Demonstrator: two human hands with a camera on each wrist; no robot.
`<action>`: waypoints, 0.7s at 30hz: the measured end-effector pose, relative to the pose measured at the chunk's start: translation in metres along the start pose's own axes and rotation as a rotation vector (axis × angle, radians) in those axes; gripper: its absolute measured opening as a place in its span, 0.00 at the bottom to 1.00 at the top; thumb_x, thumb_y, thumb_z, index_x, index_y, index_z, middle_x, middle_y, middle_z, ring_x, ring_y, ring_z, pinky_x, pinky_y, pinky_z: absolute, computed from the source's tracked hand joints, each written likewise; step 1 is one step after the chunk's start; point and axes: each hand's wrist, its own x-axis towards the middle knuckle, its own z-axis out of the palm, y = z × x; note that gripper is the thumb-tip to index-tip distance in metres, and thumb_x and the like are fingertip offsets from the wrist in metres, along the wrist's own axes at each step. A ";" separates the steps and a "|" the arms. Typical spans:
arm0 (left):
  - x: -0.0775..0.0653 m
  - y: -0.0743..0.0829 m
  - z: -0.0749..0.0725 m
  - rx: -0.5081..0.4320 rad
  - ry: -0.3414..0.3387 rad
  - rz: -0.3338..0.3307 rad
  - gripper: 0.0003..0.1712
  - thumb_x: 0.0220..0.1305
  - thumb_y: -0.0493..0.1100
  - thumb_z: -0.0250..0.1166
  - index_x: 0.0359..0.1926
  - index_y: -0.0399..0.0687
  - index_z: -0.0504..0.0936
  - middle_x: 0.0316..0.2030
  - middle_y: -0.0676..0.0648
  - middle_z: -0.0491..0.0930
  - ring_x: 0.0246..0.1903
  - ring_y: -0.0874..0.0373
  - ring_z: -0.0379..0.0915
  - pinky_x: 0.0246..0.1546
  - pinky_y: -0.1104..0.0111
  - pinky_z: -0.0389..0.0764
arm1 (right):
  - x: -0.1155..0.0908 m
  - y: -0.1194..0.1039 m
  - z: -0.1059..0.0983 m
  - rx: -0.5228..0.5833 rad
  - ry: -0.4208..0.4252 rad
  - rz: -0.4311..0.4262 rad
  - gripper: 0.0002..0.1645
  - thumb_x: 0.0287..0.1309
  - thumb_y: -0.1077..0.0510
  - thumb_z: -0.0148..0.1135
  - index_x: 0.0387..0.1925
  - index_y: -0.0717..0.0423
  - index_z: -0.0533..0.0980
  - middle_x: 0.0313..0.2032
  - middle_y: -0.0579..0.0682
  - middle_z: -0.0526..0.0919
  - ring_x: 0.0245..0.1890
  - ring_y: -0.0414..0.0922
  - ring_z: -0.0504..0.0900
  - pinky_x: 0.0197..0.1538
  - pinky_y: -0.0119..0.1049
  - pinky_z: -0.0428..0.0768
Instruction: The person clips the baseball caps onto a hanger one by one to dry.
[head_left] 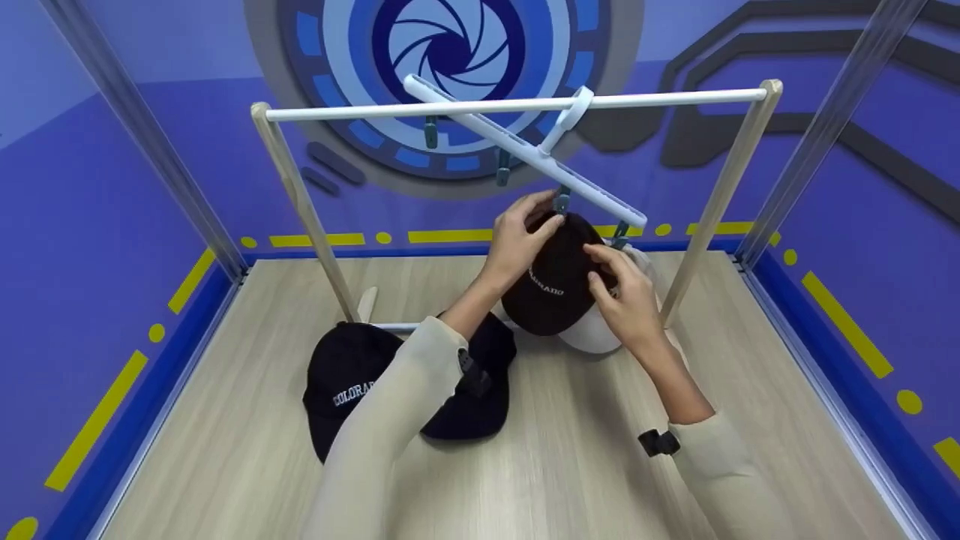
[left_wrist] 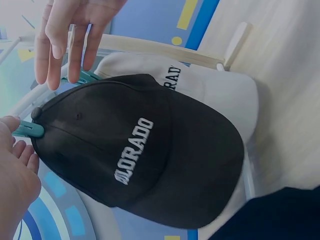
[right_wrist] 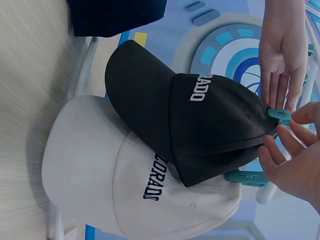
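A black cap [head_left: 551,292] with white lettering hangs crown up from a teal clip [left_wrist: 30,129] on the light-blue hanger [head_left: 529,150]. At that clip, my left hand [head_left: 517,238] pinches with thumb and fingertips, just over the top of the cap. My right hand [head_left: 626,296] is beside the cap's right side, its fingers loosely bent and holding nothing. Behind the black cap hangs a white cap [right_wrist: 85,155] with dark lettering, held by another teal clip [right_wrist: 247,178] near the hanger's end.
The hanger hooks over a white rod [head_left: 337,112] between wooden posts. Two more clips dangle from its far half, including a dark clip [head_left: 430,133]. On the wooden table [head_left: 570,465] lie two dark caps, a lettered cap [head_left: 341,375] and a second cap [head_left: 480,420], partly behind my left forearm.
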 end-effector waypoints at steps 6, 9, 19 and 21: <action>-0.012 -0.007 -0.009 0.043 -0.019 0.043 0.21 0.63 0.40 0.63 0.58 0.45 0.76 0.53 0.48 0.77 0.54 0.61 0.73 0.54 0.68 0.74 | -0.001 0.000 0.003 0.009 -0.014 -0.005 0.24 0.58 0.70 0.59 0.56 0.56 0.75 0.50 0.50 0.79 0.51 0.45 0.76 0.54 0.34 0.72; -0.019 -0.009 -0.013 0.060 -0.028 0.047 0.21 0.63 0.39 0.63 0.58 0.44 0.77 0.54 0.50 0.77 0.54 0.62 0.73 0.54 0.70 0.73 | -0.002 0.001 0.003 0.021 -0.030 -0.001 0.24 0.58 0.70 0.58 0.56 0.56 0.75 0.51 0.50 0.78 0.51 0.46 0.76 0.54 0.38 0.73; -0.045 -0.027 -0.019 0.116 -0.052 0.040 0.21 0.62 0.39 0.65 0.56 0.45 0.78 0.53 0.50 0.78 0.53 0.62 0.73 0.54 0.72 0.73 | -0.006 0.002 0.005 0.045 -0.060 0.017 0.23 0.59 0.70 0.58 0.57 0.56 0.74 0.52 0.51 0.78 0.52 0.47 0.76 0.55 0.39 0.73; -0.052 -0.030 -0.020 0.118 -0.060 0.044 0.21 0.62 0.38 0.65 0.56 0.43 0.78 0.53 0.49 0.78 0.54 0.61 0.73 0.54 0.72 0.72 | -0.007 0.002 0.007 0.041 -0.072 0.021 0.23 0.59 0.70 0.58 0.57 0.56 0.74 0.53 0.50 0.78 0.52 0.46 0.76 0.55 0.38 0.73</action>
